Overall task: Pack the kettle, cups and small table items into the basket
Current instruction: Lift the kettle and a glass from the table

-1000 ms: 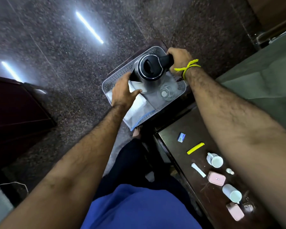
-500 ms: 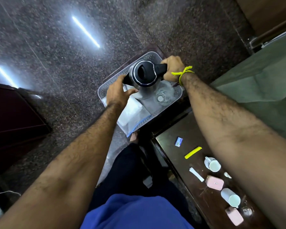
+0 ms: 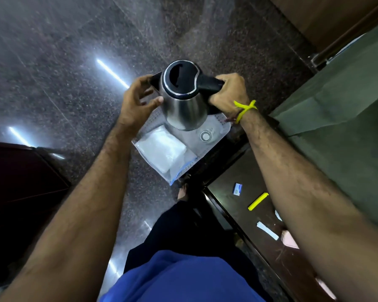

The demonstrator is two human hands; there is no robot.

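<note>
My right hand (image 3: 229,92) grips the black handle of the steel kettle (image 3: 183,105). The kettle hangs tilted above the grey perforated basket (image 3: 224,127) on the floor. Around its spout side my left hand (image 3: 135,103) is cupped, with the thumb on the steel body. Inside the basket lie a white plastic bag (image 3: 162,149) and a clear glass (image 3: 205,135). Small items lie on the dark table (image 3: 238,171) at the lower right: a blue-white packet (image 3: 237,188), a yellow clip (image 3: 258,201), a white sachet (image 3: 267,230) and a pink case (image 3: 289,239), half hidden by my right arm.
A green cushioned seat (image 3: 336,105) borders the table on the right. A dark wooden cabinet (image 3: 20,171) stands at the left. Polished granite floor (image 3: 74,62) surrounds the basket. My legs and one foot are just below the basket.
The kettle has risen out of the basket and now tilts above it, both hands still on it. The camera view has shifted, and my right arm now hides the cups on the table.
</note>
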